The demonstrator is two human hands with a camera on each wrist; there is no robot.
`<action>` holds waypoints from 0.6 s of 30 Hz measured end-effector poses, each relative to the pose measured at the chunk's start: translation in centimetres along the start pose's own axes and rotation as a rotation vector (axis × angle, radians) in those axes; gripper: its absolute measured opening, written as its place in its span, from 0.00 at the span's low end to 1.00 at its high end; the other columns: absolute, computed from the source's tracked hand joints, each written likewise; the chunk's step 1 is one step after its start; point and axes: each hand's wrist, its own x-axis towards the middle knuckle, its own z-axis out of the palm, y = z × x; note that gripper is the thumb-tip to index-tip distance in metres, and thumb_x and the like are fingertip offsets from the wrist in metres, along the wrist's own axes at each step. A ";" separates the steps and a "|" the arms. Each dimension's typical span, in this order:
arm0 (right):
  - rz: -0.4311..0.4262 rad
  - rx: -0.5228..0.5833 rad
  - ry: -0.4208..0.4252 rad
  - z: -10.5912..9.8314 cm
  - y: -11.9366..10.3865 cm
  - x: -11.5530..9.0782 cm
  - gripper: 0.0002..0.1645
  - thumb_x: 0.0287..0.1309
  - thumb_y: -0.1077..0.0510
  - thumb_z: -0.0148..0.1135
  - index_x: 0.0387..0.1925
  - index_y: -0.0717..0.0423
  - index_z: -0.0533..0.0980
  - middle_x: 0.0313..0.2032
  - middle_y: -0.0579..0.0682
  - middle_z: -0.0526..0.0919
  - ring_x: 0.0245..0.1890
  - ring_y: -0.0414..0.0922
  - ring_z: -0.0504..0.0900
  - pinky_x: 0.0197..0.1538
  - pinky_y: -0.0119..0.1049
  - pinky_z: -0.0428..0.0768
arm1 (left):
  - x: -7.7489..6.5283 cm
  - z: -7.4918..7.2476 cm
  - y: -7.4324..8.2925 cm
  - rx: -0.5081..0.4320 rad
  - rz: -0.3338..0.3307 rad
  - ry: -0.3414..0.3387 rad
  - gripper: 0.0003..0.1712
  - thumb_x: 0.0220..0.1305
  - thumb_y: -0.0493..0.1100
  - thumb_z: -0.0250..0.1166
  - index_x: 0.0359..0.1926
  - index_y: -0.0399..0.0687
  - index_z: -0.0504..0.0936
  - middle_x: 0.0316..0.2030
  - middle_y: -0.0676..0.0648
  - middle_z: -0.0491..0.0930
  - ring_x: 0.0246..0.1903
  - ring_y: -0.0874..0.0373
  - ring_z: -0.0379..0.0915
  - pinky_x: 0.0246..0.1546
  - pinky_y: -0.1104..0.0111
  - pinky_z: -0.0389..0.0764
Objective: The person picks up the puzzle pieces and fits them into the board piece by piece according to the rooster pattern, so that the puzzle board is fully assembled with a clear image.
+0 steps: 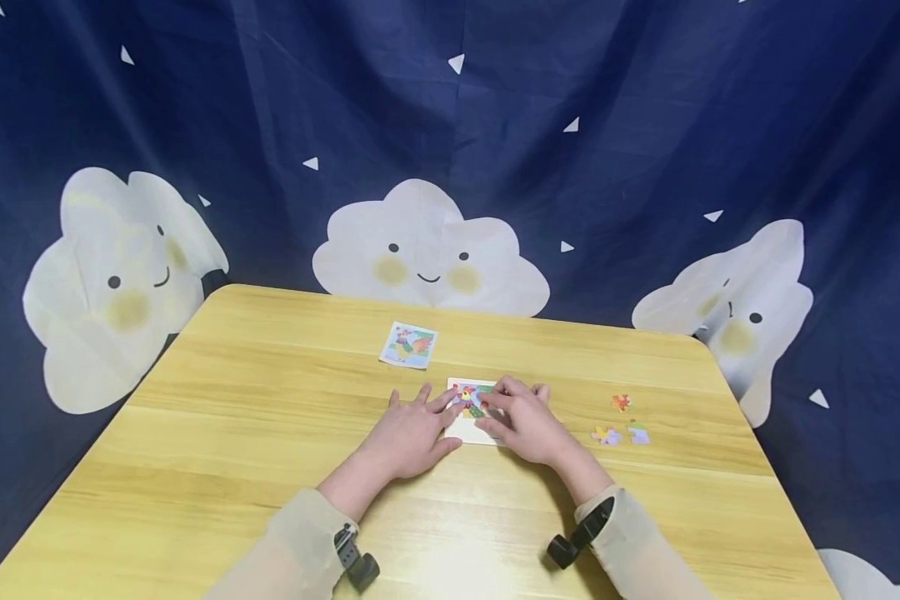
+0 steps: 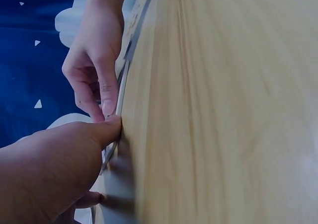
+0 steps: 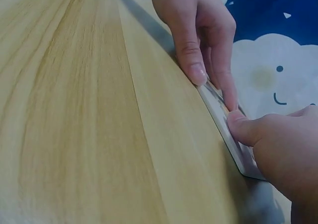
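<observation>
A small white puzzle board (image 1: 467,432) lies on the table, with colourful pieces fitted in its upper part and a bare white strip along the near side. My left hand (image 1: 412,435) rests at its left side, fingers spread and fingertips touching the picture; the thumb (image 2: 107,132) touches the board's near edge. From the right, my right hand (image 1: 528,422) reaches over the board with bent fingers. Its thumb and forefinger pinch a puzzle piece on the board, mostly hidden beneath them. In the right wrist view the right thumb (image 3: 242,127) lies over the board's rim (image 3: 223,122).
To the right lie three loose items: a red-orange puzzle piece (image 1: 622,402), a yellow and purple piece (image 1: 606,436) and a green and purple piece (image 1: 638,433). A square picture card (image 1: 408,345) lies behind the board. The wooden table (image 1: 270,367) backs onto a blue cloud curtain (image 1: 607,50).
</observation>
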 end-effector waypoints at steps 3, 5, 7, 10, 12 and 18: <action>-0.009 -0.011 -0.008 -0.2 -0.1 0.0 0.27 0.72 0.45 0.69 0.65 0.54 0.83 0.47 0.43 0.76 0.41 0.40 0.74 0.51 0.52 0.56 | 0.2 -0.1 0.3 0.003 0.003 -0.003 0.38 0.78 0.67 0.55 0.81 0.59 0.68 0.80 0.50 0.60 0.75 0.35 0.60 0.62 0.26 0.66; -0.007 -0.012 -0.010 -0.3 -0.1 0.0 0.27 0.72 0.45 0.69 0.65 0.55 0.83 0.47 0.43 0.76 0.40 0.40 0.73 0.52 0.53 0.56 | 0.4 -0.1 0.6 0.000 0.008 -0.008 0.39 0.78 0.68 0.54 0.81 0.58 0.67 0.81 0.49 0.59 0.76 0.35 0.59 0.62 0.26 0.65; -0.005 -0.017 -0.013 -0.2 -0.1 0.0 0.27 0.72 0.45 0.68 0.65 0.55 0.83 0.46 0.43 0.75 0.39 0.39 0.73 0.53 0.53 0.56 | 0.6 -0.1 0.9 -0.003 0.011 -0.008 0.39 0.78 0.69 0.53 0.81 0.57 0.68 0.81 0.48 0.59 0.76 0.35 0.59 0.63 0.26 0.65; -0.009 -0.016 -0.015 -0.2 -0.1 0.0 0.28 0.73 0.45 0.68 0.65 0.56 0.82 0.45 0.43 0.75 0.38 0.39 0.72 0.52 0.52 0.56 | 0.8 0.1 1.3 0.014 0.001 -0.014 0.40 0.78 0.71 0.51 0.81 0.58 0.68 0.81 0.48 0.58 0.76 0.34 0.58 0.63 0.26 0.64; -0.013 -0.019 -0.016 -0.1 0.0 0.1 0.28 0.73 0.45 0.68 0.65 0.56 0.82 0.44 0.42 0.74 0.37 0.39 0.71 0.50 0.51 0.56 | 1.0 0.2 1.4 0.022 -0.014 -0.019 0.40 0.78 0.71 0.50 0.81 0.59 0.67 0.81 0.48 0.58 0.76 0.34 0.57 0.64 0.27 0.64; -0.014 -0.012 -0.016 -0.2 -0.2 0.4 0.25 0.71 0.46 0.69 0.62 0.55 0.85 0.41 0.42 0.73 0.36 0.39 0.71 0.47 0.49 0.55 | 1.2 0.2 1.5 -0.007 -0.039 -0.034 0.39 0.78 0.71 0.51 0.80 0.59 0.68 0.81 0.48 0.57 0.76 0.33 0.56 0.63 0.25 0.63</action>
